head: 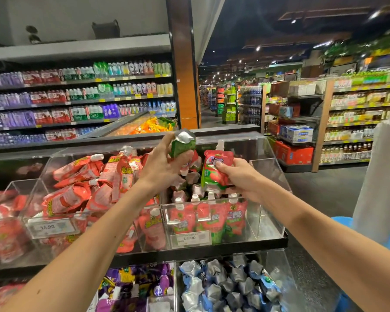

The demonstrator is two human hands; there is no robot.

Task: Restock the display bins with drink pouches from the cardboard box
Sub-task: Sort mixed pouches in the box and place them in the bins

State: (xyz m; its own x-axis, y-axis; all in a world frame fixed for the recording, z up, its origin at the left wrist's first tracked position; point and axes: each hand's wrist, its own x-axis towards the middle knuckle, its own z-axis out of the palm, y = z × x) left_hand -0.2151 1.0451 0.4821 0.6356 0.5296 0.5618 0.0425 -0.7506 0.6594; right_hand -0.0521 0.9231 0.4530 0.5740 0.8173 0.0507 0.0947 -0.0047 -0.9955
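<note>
Supermarket shelves of bottled drinks (77,97) fill the background, and nearer stands a tiered rack of clear acrylic bins; both hands are over the upper right bin (268,212). On the left hand (164,165) the fingers are curled round a green pouch (182,146), held with its silver base uppermost; the right hand (241,176) grips a red-and-green pouch (213,174) by its side, white cap up; the cardboard box is not in view.

Likely trouble: the inverted pouch may land spout-down and out of line with the front row (209,218), which stands caps up against the bin's front wall; a forearm lowered carelessly could knock that row flat. The left hand is close to the divider, so a loose release might send its pouch into the neighbouring bin of pink-red pouches (77,194), a different product. Two pouches set down at once also leave no free hand to straighten either.

Behind the front row lies a jumbled heap (185,183), which takes up the room where new pouches would go; a sloped clear panel (245,145) roofs the back of the bin and limits reach from above. Below are bins of purple pouches (135,287) and silver-blue pouches (230,287); a price tag (190,238) hangs on the front wall; a tall white roll (374,176) stands at the right edge.
</note>
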